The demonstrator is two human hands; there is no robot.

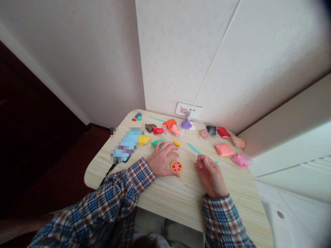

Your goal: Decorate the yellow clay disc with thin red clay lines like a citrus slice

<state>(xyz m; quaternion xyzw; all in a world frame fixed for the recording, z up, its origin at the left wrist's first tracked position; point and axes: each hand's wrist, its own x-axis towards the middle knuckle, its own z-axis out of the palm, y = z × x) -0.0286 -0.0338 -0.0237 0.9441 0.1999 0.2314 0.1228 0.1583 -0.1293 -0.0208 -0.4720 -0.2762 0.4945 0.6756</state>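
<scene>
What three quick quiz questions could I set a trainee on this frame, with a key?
1. True or false: the left hand is open, close to the round disc on the table.
2. Multiple choice: the blue knife is in (A) the left hand; (B) the right hand; (C) neither hand.
3. Fill in the colour: around its edge, the disc is ____.

Key: 1 true; 2 B; 3 yellow.

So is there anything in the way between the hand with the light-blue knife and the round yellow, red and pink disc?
Nothing visible stands between the right hand and the round yellow-rimmed disc; the left hand curves around the disc's left side.
</scene>
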